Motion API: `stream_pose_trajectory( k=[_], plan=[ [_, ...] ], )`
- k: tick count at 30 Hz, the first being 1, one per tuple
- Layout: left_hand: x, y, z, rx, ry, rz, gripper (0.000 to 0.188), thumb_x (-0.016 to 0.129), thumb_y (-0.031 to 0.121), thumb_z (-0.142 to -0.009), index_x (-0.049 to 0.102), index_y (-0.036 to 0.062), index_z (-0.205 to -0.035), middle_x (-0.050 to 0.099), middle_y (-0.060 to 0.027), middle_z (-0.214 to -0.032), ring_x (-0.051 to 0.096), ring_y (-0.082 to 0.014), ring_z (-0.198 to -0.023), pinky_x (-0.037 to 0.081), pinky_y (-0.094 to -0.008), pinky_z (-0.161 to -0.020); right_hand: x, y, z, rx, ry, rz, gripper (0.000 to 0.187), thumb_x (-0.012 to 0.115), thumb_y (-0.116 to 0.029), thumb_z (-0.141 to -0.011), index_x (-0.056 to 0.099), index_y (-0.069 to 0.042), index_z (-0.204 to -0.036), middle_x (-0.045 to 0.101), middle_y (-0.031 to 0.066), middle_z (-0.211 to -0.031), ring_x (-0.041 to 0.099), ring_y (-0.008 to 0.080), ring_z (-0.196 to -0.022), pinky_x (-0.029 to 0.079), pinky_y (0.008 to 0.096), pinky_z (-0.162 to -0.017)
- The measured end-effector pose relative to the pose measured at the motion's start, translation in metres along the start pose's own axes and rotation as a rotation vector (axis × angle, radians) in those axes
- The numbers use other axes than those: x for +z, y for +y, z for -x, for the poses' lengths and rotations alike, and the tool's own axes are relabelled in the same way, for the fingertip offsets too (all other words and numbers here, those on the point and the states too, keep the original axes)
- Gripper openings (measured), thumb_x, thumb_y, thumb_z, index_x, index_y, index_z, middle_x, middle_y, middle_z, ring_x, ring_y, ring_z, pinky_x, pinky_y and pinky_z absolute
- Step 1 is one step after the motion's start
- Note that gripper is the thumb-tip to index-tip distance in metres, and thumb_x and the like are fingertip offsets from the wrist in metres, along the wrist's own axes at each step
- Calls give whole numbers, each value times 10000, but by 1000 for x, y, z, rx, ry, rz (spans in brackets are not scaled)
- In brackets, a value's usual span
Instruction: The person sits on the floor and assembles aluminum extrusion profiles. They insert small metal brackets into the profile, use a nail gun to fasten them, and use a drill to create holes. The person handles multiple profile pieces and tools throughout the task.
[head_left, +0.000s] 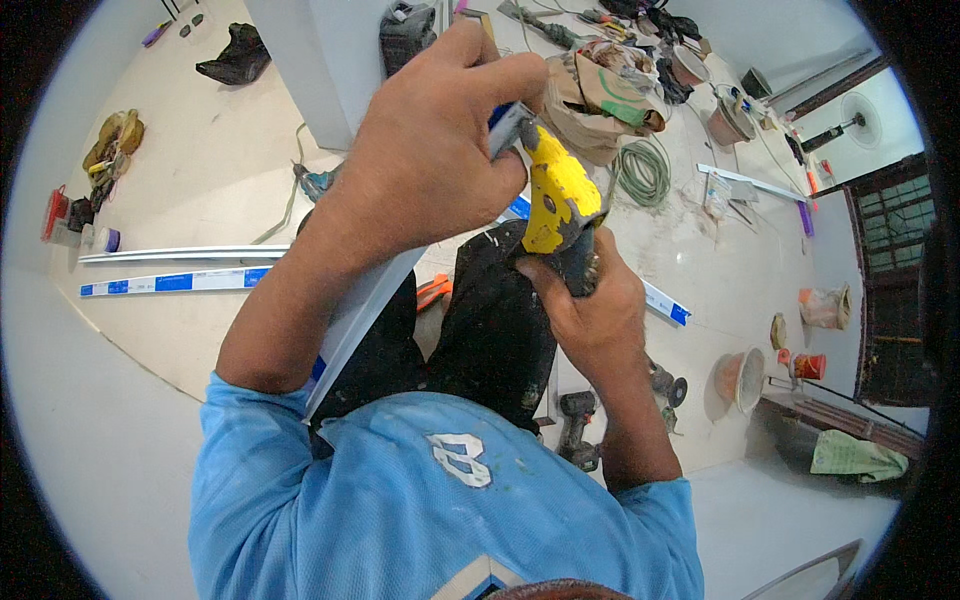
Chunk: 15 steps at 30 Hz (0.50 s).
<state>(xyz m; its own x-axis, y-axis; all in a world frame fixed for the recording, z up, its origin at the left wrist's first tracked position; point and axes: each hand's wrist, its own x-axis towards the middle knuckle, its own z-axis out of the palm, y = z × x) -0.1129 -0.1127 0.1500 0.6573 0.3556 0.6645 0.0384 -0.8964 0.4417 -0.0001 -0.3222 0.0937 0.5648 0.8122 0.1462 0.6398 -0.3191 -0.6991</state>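
My left hand (430, 150) is closed around the upper end of a long white channel strip (365, 325), which slants down toward my left side. My right hand (605, 305) grips a worn yellow-and-black hand tool (555, 195) with chipped paint; I cannot tell its exact kind. The tool's upper end meets the strip's end beside my left fingers, and my right fingers are partly hidden behind it. Below, between my dark-trousered legs, lies an orange-handled tool (433, 292).
Blue-and-white strips (175, 283) lie on the tiled floor to the left and pass beneath me. A cordless drill (578, 430) stands by my right side. Farther off are a coiled hose (643, 172), a brown sack (590, 105), a bucket (740, 380) and a white pillar (315, 70).
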Motion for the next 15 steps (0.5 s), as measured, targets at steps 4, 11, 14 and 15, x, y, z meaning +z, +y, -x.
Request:
stream_pose_trajectory(
  k=[4, 11, 14, 15],
  plan=[
    [2, 5, 3, 25, -11, -42, 355, 779, 46, -729, 695, 100, -1070, 598, -138, -1053, 686, -361, -958, 567, -435, -849, -36, -27, 14, 90, -114, 55, 634, 869, -355, -979, 611, -3, -1439, 767, 278, -1202, 770, 456, -1121, 603, 514, -963],
    [-16, 2, 5, 142, -99, -21, 651, 904, 427, -671, 668, 50, -1146, 568, -183, -1094, 647, -407, -999, 533, -470, -840, -29, -18, -1, 88, -211, -92, 604, 908, -364, -940, 660, -15, -1365, 773, 242, -1162, 771, 425, -1112, 599, 500, -951],
    [-13, 1, 9, 136, -69, -112, 765, 931, 614, -701, 676, 37, -1134, 570, -177, -1072, 637, -380, -983, 519, -470, -817, -15, -6, -11, 7, -151, -150, 595, 981, -387, -851, 694, -17, -1218, 757, 201, -1074, 769, 392, -1032, 593, 503, -903],
    [-11, -2, 9, 130, -56, -124, 792, 924, 658, -704, 678, 37, -1129, 570, -174, -1064, 632, -370, -972, 515, -470, -808, -9, -1, -16, -25, -123, -153, 598, 1008, -395, -816, 701, -18, -1165, 749, 186, -1041, 767, 380, -1000, 590, 506, -886]
  ],
)
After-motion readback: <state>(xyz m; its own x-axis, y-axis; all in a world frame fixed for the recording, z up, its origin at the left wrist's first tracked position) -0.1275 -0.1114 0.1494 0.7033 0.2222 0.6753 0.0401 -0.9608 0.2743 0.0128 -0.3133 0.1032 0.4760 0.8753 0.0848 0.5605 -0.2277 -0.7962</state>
